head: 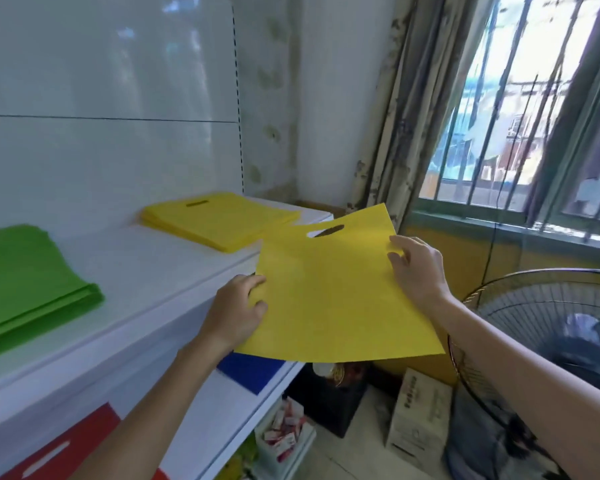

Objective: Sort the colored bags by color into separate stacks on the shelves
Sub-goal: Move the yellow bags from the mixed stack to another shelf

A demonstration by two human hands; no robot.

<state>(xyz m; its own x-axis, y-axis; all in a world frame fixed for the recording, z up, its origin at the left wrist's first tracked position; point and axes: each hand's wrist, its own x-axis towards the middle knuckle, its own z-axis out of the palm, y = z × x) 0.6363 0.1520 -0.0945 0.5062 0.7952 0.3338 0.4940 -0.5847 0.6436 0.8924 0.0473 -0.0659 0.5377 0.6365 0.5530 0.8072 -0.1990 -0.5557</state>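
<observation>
White shelf carrying green stack and, right of it, yellow stack. Nearer than yellow stack, off the shelf's edge: yellow bag, handle slot pointing stackward, pinched by left hand and right hand at opposite edges.

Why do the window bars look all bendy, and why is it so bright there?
In the head view, the wide lens bows the window bars near the edge; daylight behind them washes out to white, and it reflects as pale patches on the glossy shelf back panel.
</observation>
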